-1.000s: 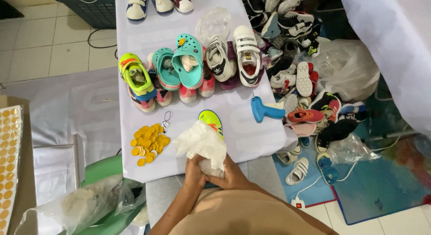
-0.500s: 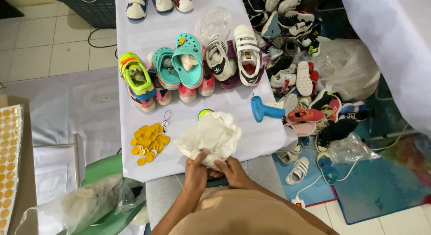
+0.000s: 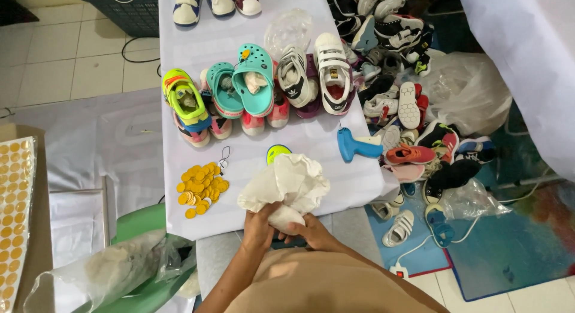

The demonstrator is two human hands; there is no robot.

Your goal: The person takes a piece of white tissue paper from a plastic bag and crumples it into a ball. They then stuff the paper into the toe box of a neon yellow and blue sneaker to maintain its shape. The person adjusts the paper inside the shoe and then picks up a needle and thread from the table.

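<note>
Head view: both hands work at the near edge of the tabletop [image 3: 197, 61], close together and clamped on a wad of crumpled white paper [image 3: 287, 184]. The left hand [image 3: 259, 228] grips the wad's lower left; the right hand [image 3: 306, 232] closes under its lower right, fingers curled in. The wad overhangs the near edge and hides most of a neon yellow-green shoe [image 3: 277, 151], of which only the toe shows above it.

Just left of the wad lies a pile of round yellow stickers [image 3: 200, 184], apart from it. A blue tagging gun [image 3: 353, 146] rests to the right, near the tabletop's right edge. A row of children's shoes [image 3: 257, 88] spans the middle, leaving a bare strip between the row and the wad. Beyond the right edge, a heap of loose shoes [image 3: 413, 115] covers the floor. A green chair [image 3: 138, 223] with a clear plastic bag [image 3: 102, 274] stands at lower left.
</note>
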